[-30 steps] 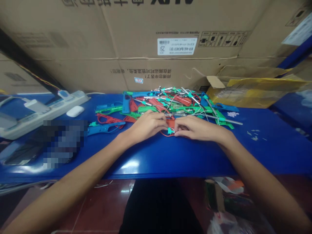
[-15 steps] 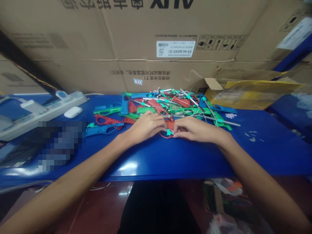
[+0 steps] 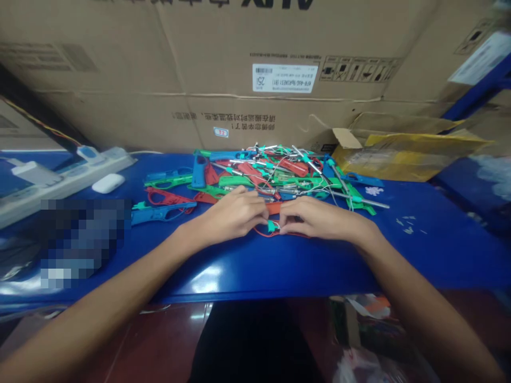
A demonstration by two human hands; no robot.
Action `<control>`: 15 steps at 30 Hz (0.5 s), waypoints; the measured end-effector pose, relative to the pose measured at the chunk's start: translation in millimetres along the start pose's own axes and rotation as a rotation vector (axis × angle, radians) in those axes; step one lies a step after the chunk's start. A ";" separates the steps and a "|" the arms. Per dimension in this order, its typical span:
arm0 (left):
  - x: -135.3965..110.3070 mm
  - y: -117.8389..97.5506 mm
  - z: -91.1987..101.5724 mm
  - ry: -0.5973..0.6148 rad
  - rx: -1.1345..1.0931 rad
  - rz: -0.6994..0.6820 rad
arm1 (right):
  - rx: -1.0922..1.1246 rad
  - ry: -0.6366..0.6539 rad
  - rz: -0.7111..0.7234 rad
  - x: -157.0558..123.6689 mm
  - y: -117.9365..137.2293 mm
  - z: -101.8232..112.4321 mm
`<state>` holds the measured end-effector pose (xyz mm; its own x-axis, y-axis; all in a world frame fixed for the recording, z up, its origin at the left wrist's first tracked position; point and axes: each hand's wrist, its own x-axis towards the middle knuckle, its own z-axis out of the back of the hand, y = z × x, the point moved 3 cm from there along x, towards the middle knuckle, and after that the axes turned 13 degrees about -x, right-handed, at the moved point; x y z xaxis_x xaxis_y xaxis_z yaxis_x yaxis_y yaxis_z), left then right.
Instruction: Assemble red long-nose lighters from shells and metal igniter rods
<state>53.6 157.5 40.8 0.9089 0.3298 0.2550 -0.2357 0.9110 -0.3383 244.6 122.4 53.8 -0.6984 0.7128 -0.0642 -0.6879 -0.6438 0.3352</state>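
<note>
My left hand (image 3: 239, 214) is closed, its fingertips pinching a small green plastic piece (image 3: 272, 227) that has thin wires on it. Right beside it, my right hand (image 3: 319, 217) is closed too, thumb and forefinger pinched at the thin wire end of that piece. Under both hands lies a red plastic lighter shell (image 3: 275, 208), partly covered by the fingers. Just beyond is a heap of red, green and blue lighter shells (image 3: 293, 168), with metal rods (image 3: 309, 158) and loose wires on top.
A white power strip (image 3: 80, 173) and a white earbud case (image 3: 108, 183) lie on the left of the blue table (image 3: 247, 271). Behind stands a large cardboard box (image 3: 207, 64). An open carton with yellow tape (image 3: 399, 157) is at the back right, with small bits (image 3: 407, 223) nearer.
The view has shifted a little. Both hands stay at the green piece, which sits slightly lower in view, and a bit more of the red shell shows.
</note>
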 end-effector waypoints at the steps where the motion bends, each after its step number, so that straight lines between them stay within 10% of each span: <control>1: 0.5 0.1 -0.4 0.000 0.006 0.006 | -0.002 -0.006 0.002 0.0 -0.3 0.2; 15: 0.5 2.0 -3.3 -0.037 -0.045 0.168 | -0.013 -0.021 -0.036 -0.3 -4.1 0.0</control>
<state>54.7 158.6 37.2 0.8448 0.4858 0.2243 -0.3665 0.8307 -0.4190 247.6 124.7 52.5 -0.6687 0.7414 -0.0566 -0.7153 -0.6208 0.3208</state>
